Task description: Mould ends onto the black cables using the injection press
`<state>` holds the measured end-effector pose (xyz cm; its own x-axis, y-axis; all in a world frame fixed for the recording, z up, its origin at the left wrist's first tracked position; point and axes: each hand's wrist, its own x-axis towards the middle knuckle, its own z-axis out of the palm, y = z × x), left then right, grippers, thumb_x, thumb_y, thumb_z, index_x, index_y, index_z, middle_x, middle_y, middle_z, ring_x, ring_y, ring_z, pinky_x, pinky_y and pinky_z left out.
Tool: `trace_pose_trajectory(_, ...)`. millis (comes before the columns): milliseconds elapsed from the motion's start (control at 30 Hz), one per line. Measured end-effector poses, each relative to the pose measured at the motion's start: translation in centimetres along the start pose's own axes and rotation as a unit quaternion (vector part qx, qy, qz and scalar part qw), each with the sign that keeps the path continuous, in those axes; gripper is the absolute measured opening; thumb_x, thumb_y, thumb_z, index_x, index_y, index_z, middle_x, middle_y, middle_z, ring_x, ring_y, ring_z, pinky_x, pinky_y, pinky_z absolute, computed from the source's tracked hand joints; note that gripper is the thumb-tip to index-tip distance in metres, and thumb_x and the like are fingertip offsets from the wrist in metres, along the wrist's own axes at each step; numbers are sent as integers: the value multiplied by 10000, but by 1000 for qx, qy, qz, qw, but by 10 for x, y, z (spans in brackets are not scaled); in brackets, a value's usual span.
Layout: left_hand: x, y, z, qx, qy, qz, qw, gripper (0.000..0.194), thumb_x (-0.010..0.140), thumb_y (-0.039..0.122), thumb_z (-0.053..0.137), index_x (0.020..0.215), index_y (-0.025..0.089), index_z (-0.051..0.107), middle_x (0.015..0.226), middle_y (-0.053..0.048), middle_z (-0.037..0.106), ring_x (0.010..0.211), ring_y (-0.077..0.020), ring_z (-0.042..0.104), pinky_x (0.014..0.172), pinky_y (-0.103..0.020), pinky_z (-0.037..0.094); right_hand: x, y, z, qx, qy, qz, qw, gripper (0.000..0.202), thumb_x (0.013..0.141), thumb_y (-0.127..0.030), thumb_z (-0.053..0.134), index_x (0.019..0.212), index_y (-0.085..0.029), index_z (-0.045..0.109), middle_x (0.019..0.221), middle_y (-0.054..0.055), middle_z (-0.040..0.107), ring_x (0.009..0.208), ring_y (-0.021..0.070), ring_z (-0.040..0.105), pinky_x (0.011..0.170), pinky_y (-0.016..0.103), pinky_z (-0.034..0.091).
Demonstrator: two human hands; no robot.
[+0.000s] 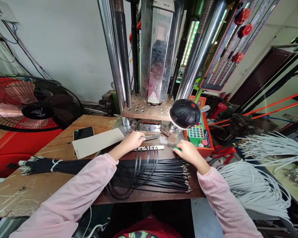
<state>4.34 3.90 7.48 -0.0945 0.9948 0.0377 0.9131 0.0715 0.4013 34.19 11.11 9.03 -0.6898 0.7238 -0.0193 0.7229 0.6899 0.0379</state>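
My left hand (133, 141) is closed around one end of a slim metal piece (148, 137), which points right in front of the press. In my right hand (188, 152) is a green-handled tool (177, 148); its thin tip points left, and I cannot make out its kind. A small translucent heap (163, 140) lies between the two hands. Just below them sits a pale metal bar (159, 147), with several black cords (148, 160) looping down from it. Under these, a wide row of black flat cords (164, 172) with metal ends at the right covers the bench.
The press plate (146, 112) stands behind my hands, beside a round black lamp (185, 114). A control box (197, 131) is at right. White cords (253, 185) hang further right. A beige board (99, 142), a phone (83, 133) and a fan (39, 110) are at left.
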Motion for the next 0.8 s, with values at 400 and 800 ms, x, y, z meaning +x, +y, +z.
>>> trace_pose_trajectory(400,-2,6,-8,-19,-39,58,997,326,915,380,470,896,216,751,925,-73,760,841,-228,691,762,-291,489,41,-25,10,-15,15,34,999,396,991,-418,417,1010,-186,737,1099,118,681,990,239,639,863,333,435)
trace_pose_trajectory(800,-7,-16,-21,-19,-6,47,999,323,877,410,516,960,227,770,991,-68,770,881,-243,695,797,-287,499,20,13,5,46,40,39,997,433,988,-460,428,813,-191,719,906,64,660,869,169,611,764,259,398)
